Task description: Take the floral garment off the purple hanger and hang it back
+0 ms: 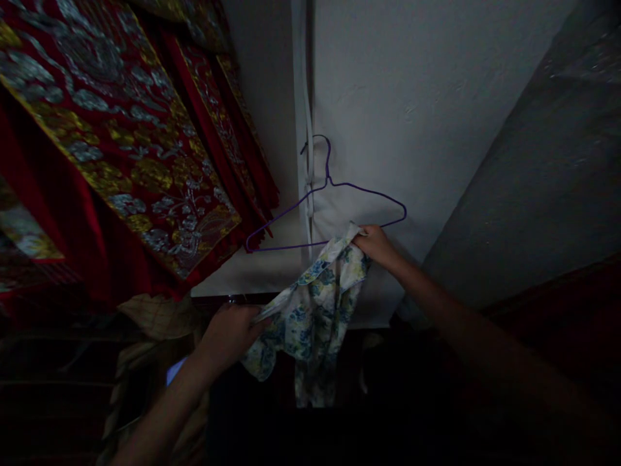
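A purple wire clothes hanger (pixel 366 188) hangs by its hook from a pale cord along the wall. Just below and in front of it, a thin white garment with a blue and yellow-green floral print (pixel 323 291) is stretched between my two hands. My right hand (pixel 373 244) pinches its upper corner, overlapping the hanger's bottom bar. Lower down on the left, my left hand (pixel 235 330) grips the opposite edge, fingers closed on the cloth. The rest of the garment droops in folds into shadow. I cannot tell whether any cloth is around the bar.
Red cloth embroidered in gold and silver (pixel 160 149) hangs at the left, near the hanger's left end. Behind stands a pale wall (pixel 412 97), with a grey sheet-like surface (pixel 548 168) at the right. A woven tan object (pixel 158 315) sits lower left. The bottom is very dark.
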Demonstrator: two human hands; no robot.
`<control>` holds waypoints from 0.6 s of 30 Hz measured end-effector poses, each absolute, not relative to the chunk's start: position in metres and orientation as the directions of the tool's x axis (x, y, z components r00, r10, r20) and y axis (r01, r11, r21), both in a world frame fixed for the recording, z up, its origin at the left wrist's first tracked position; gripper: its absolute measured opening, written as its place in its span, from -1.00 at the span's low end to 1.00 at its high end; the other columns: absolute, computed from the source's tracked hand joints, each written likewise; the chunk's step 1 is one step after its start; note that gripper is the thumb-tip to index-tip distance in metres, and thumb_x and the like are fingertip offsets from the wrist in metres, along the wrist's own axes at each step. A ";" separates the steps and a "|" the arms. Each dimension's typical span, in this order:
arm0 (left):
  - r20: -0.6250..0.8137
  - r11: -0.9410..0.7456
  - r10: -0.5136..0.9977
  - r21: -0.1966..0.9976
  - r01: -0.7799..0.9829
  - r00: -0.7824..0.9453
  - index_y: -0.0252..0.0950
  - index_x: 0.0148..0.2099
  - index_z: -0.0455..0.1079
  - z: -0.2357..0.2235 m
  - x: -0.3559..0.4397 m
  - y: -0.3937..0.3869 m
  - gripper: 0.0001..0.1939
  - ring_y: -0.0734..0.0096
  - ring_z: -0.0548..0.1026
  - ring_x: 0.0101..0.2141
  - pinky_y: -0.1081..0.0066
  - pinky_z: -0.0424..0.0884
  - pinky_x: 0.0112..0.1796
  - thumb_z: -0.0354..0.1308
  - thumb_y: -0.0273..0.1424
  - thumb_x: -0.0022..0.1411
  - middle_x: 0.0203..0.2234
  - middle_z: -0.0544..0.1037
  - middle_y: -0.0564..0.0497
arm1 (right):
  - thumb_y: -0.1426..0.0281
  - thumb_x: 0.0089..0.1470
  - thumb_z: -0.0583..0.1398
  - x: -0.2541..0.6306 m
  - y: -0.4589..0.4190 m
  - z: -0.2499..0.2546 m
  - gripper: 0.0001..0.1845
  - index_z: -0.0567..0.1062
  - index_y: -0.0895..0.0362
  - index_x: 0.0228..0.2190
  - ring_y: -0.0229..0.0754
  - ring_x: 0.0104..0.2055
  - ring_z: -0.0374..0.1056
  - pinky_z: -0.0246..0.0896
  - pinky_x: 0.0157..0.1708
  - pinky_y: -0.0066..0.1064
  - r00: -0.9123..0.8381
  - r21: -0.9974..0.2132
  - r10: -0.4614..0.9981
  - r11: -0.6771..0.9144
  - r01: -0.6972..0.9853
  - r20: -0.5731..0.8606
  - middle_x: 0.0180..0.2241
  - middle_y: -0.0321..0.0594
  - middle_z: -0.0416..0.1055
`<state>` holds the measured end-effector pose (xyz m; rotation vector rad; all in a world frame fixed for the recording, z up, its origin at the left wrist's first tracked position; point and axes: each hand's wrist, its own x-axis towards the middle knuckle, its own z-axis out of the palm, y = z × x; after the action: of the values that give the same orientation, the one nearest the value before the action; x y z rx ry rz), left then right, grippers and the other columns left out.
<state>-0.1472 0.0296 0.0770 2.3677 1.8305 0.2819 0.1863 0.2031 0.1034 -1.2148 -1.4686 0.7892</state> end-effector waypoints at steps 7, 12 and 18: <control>0.267 -0.371 0.905 0.116 0.922 0.331 -0.25 -0.03 0.54 0.132 -0.146 0.063 -0.71 0.06 0.46 0.10 -0.05 0.17 0.25 0.03 -0.37 0.35 0.04 0.54 -0.17 | 0.16 -0.25 0.28 0.230 0.183 0.122 -0.68 0.42 0.15 -0.70 -0.28 -0.58 0.15 -0.05 -0.60 -0.46 0.034 -0.833 0.938 0.289 0.473 0.344 -0.68 -0.33 0.25; 0.551 -0.602 0.720 0.196 0.774 0.421 -0.31 -0.28 0.47 0.186 -0.121 0.092 -0.82 0.08 0.47 0.00 0.12 0.43 0.04 0.09 -0.33 0.26 -0.06 0.50 -0.18 | 0.22 -0.20 0.24 0.225 0.168 0.120 -0.76 0.42 0.13 -0.67 -0.26 -0.57 0.18 0.05 -0.54 -0.43 -0.038 -0.861 0.938 0.331 0.387 0.344 -0.66 -0.33 0.29; 0.671 -0.646 0.651 0.245 0.723 0.354 -0.28 0.26 0.34 0.186 -0.100 0.129 -0.48 0.20 0.51 0.04 0.17 0.41 0.12 -0.05 -0.49 0.28 0.07 0.55 -0.10 | 0.48 -0.11 0.21 0.211 0.129 0.121 -0.68 0.58 0.12 -0.23 -0.15 -0.32 0.41 0.28 -0.27 -0.36 -0.322 -0.760 0.823 0.561 0.329 0.467 -0.35 -0.27 0.53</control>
<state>-0.1003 0.1295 0.1864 2.6605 1.3539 1.2455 0.2109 0.1291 0.1207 -0.9351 -1.8947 0.6906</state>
